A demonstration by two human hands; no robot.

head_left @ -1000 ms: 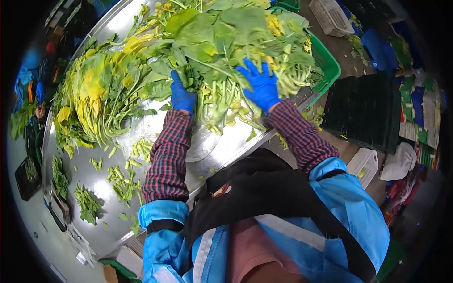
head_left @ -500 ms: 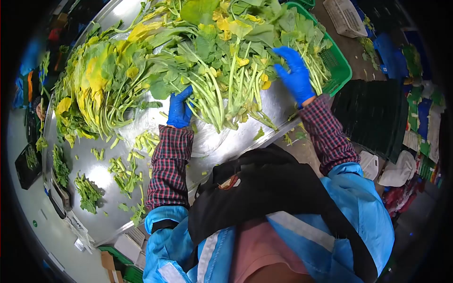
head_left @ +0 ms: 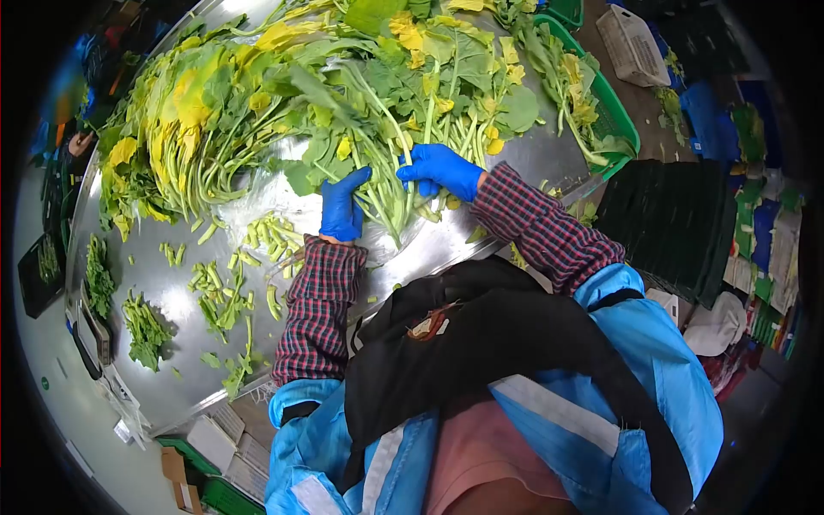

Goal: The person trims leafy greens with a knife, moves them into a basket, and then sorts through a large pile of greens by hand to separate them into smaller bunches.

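A big heap of leafy greens [head_left: 360, 94] with yellowed leaves lies across a steel table [head_left: 172, 343]. My left hand [head_left: 343, 210], in a blue glove, is closed around the stem ends of a bunch of these greens [head_left: 382, 193]. My right hand [head_left: 442, 169], also gloved in blue, grips the same bunch from the right, close to the left hand. Both hands sit at the near edge of the heap. Plaid sleeves and blue jacket cuffs cover my arms.
Cut stem pieces [head_left: 223, 292] lie scattered on the table left of my hands. A green crate [head_left: 614, 112] stands at the table's far right edge. Black trays [head_left: 669, 215] are stacked to the right. A scale [head_left: 90, 335] sits at the left.
My right hand has come back from the far right of the heap, by the green crate, to the stems beside my left hand. The left hand has closed on the bunch.
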